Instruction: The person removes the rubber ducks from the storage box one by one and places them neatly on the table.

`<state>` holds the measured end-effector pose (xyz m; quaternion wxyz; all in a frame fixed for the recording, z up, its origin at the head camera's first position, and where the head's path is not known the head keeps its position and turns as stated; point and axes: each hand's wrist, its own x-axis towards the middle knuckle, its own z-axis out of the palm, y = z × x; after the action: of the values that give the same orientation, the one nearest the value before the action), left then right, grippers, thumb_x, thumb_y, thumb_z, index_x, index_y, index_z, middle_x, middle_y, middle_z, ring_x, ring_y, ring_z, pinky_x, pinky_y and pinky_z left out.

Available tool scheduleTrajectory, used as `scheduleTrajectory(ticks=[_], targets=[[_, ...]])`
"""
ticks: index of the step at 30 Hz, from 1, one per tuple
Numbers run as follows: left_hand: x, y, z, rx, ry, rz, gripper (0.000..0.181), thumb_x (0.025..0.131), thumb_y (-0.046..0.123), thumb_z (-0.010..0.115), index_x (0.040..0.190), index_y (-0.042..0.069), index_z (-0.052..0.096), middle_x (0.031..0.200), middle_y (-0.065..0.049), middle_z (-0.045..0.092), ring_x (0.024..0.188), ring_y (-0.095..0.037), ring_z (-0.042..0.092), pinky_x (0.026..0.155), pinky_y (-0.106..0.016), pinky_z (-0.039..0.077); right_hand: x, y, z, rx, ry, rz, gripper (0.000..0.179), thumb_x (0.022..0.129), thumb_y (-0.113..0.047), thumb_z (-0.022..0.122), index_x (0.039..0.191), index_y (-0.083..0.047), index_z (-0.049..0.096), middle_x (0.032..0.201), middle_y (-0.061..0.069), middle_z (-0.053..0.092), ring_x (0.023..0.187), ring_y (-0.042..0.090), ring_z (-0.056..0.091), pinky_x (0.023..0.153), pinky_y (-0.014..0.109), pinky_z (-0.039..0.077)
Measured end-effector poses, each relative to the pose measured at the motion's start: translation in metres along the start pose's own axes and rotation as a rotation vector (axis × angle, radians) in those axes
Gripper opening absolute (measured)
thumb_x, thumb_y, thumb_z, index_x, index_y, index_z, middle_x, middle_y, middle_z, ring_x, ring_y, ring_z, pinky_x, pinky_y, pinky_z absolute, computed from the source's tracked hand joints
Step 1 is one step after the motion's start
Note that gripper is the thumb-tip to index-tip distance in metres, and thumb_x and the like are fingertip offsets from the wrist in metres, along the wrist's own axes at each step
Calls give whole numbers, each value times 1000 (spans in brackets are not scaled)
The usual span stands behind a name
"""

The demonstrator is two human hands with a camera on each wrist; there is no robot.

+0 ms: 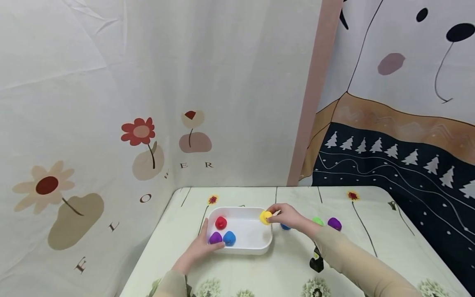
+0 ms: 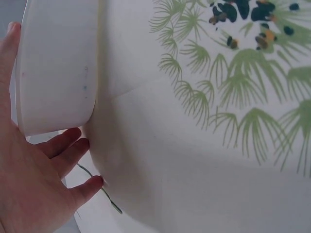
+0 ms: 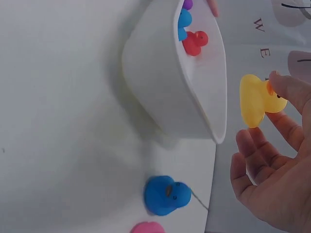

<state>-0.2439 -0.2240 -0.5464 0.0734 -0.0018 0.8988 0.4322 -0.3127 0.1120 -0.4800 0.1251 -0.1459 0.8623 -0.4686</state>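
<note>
Farthest left, the left hand (image 1: 198,249) reaches in from the near side and grips the tub (image 1: 249,231) at its near left corner, thumb over the near rim, fingers spread along the outer end. In the left wrist view the wall hides everything inside. The tub stands on the bench (image 1: 274,272). In its left half sit the purple toy (image 1: 215,237), low part hidden near the thumb, the red duck (image 1: 220,223) farther back, and the blue duck (image 1: 229,238). Over the right rim is the yellow duck (image 1: 265,217), pinched between the right hand's (image 1: 288,215) thumb and fingertips, apart from the tub in the right wrist view; the other fingers hang loosely bent. Under that hand, the second blue duck (image 1: 285,227) is mostly covered in the head view but plain in the right wrist view, where a pink thing (image 3: 148,227) is cut off. The sleeve (image 1: 360,258) slants up from the lower right; beyond it the green toy (image 1: 318,221) is partly covered, and the second purple toy's (image 1: 335,224) shape is hard to make out
</note>
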Motion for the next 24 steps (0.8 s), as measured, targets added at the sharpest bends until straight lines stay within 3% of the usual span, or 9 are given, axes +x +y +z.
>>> scheduleTrajectory(ticks=[9, 24], targets=[[-2, -1, -1, 18, 9, 23, 118, 77, 44, 79, 155, 5, -1, 152, -33, 21, 132, -52, 33, 107, -63, 28, -14, 15, -14, 39, 38, 58, 25, 81, -15, 77, 103, -7, 70, 96, 1, 63, 81, 20, 55, 71, 33, 52], [0, 2, -3, 10, -6, 10, 119, 77, 45, 79, 155, 6, -3, 152, -33, 20, 134, -53, 29, 106, -65, 26, -31, 44, -19, 20, 115, 103, 30, 78, -19, 80, 103, -6, 70, 96, 1, 64, 82, 19, 55, 68, 30, 50]])
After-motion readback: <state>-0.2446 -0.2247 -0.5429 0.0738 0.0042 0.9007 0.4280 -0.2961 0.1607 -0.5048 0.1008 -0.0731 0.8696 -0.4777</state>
